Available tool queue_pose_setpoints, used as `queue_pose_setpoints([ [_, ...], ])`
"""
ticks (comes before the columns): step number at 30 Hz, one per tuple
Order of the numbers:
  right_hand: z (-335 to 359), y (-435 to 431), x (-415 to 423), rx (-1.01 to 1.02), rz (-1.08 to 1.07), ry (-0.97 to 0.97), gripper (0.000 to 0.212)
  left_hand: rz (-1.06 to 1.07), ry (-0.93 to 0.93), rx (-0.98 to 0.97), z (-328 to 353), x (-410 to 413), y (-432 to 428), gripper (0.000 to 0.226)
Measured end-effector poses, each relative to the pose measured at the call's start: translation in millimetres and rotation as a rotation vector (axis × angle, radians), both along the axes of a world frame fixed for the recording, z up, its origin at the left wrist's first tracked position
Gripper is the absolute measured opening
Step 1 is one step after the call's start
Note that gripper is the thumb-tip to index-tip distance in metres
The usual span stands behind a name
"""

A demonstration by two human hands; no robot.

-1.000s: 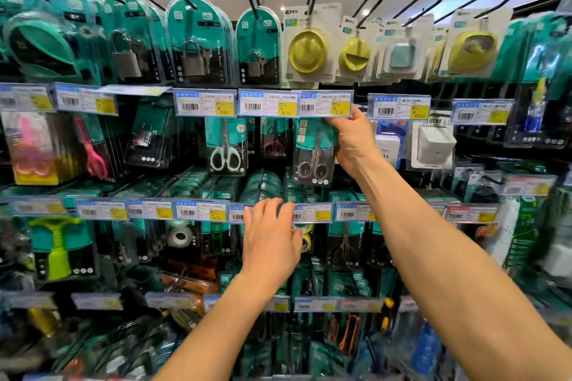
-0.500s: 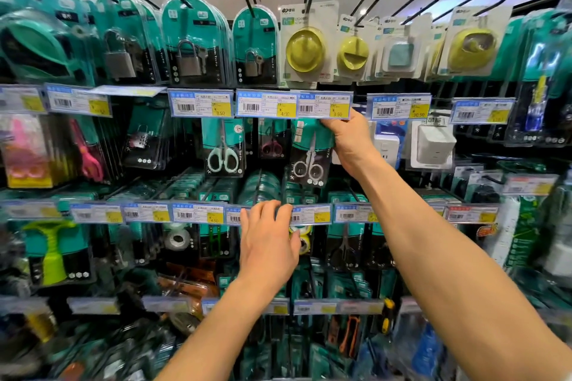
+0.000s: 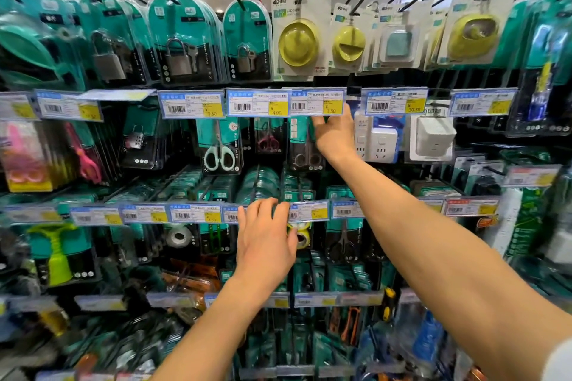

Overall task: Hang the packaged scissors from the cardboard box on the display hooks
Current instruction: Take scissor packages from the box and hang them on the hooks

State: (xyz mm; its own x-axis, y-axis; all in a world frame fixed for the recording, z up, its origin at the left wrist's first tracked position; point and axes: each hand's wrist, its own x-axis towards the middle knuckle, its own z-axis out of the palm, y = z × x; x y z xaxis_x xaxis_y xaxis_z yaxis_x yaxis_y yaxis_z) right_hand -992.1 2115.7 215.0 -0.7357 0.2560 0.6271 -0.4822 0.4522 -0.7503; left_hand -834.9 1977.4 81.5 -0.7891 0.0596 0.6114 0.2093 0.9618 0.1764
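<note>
A packaged pair of scissors (image 3: 305, 150) with grey handles and a teal card hangs in the second row, under the 3.50 price tag (image 3: 317, 101). My right hand (image 3: 335, 134) reaches up beneath that tag, and its fingers pinch the top right of the package by the display hook, which the tag hides. My left hand (image 3: 266, 240) is lower down, with straight fingers touching the price-tag rail (image 3: 198, 213) of the third row. The cardboard box is out of view.
White-handled scissors (image 3: 219, 148) and pink-handled scissors (image 3: 268, 139) hang to the left of the package. White power sockets (image 3: 379, 141) hang to its right. Padlock packs (image 3: 182, 40) and yellow lamps (image 3: 298, 40) fill the row above, and more packed hooks lie below.
The scissors package has slid a little further back under the price tag with my right hand on it. My left hand stays on the lower rail.
</note>
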Motion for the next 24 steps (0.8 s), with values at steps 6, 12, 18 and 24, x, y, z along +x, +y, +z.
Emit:
queue_pose_setpoints([
  [6,-9.9,8.4,30.6,0.192,-0.046,-0.056,0.042,-0.001,-0.060,-0.025,10.0,2.0,-2.9,0.048],
  [12,-50.6,37.0,83.3,0.704,-0.199,-0.252,0.074,-0.017,-0.103,-0.063,18.9,4.0,-6.1,0.048],
  [18,-80.7,55.2,115.5,1.025,-0.129,-0.430,0.079,-0.026,-0.141,-0.096,25.7,-1.8,-6.1,0.052],
  [24,-95.3,73.9,162.0,1.061,-0.124,-0.330,0.070,-0.055,-0.136,-0.177,32.2,16.8,10.9,0.056],
])
